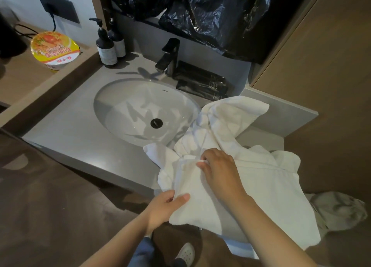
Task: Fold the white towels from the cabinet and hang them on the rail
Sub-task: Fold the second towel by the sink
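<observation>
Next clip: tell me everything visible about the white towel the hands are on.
The white towel is plain terry-looking cloth with a flat woven band near one edge. It is unfolded and rumpled, draped over the front right corner of the grey counter and hanging past its edge. The left hand pinches its lower left edge; the right hand pinches the hem higher up.

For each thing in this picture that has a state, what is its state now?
white towel: unfolded, crumpled on the counter, hanging over its front edge.
left hand: grips the towel's near edge.
right hand: pinches the towel's hem.
faucet: no water running.
sink: no water standing.
noodle cup: lid closed.
pump bottles: upright.
</observation>
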Motion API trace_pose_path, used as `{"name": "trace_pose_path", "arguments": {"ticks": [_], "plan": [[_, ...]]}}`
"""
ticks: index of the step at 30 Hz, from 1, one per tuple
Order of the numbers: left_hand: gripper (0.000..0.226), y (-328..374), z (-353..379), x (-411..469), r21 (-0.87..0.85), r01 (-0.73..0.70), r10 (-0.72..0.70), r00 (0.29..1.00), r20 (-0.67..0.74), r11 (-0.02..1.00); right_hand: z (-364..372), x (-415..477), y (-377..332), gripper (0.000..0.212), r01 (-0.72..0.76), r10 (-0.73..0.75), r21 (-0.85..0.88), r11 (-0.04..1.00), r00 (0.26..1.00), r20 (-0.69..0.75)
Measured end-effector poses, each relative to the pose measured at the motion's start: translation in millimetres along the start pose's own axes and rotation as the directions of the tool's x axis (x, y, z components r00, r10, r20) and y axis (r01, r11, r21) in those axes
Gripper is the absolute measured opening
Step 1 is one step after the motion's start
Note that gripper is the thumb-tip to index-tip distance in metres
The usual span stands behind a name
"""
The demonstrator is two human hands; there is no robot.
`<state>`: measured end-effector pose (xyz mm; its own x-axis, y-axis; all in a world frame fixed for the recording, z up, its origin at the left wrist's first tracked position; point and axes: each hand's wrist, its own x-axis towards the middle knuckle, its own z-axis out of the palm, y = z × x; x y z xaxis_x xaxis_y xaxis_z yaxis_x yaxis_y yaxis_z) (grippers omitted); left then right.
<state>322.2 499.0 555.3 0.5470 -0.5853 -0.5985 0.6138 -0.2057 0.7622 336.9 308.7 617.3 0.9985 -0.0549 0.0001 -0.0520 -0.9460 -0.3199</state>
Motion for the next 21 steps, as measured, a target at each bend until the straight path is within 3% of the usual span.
{"name": "trace_pose_path", "arguments": {"ticks": [3,6,9,12,15,21], "plan": [[0.054,-4,-1,2,0.042,-0.031,0.032,0.999,-0.017,0.999,4,5,-1,0.013,-0.041,0.041,0.004,0.999,0.998,-0.049],[0.035,-13,5,5,0.068,-0.117,0.126,0.98,-0.152,0.991,14,11,3,0.016,-0.107,0.108,-0.07,0.992,0.994,0.016],[0.02,-18,13,8,0.065,-0.14,0.152,0.955,-0.253,0.988,24,10,6,0.02,-0.101,0.098,-0.137,0.985,0.995,-0.027],[0.024,-20,12,9,0.096,-0.11,0.131,0.958,-0.256,0.989,31,8,8,0.023,-0.03,0.018,-0.243,0.97,0.998,-0.054],[0.027,-18,8,7,0.118,-0.091,0.112,0.976,-0.186,0.989,33,9,10,0.024,0.095,-0.095,-0.187,0.978,0.995,0.007],[0.039,-18,4,11,0.223,0.044,0.01,0.971,-0.238,0.974,37,17,12,0.03,0.108,-0.107,-0.144,0.984,0.994,0.02]]}}
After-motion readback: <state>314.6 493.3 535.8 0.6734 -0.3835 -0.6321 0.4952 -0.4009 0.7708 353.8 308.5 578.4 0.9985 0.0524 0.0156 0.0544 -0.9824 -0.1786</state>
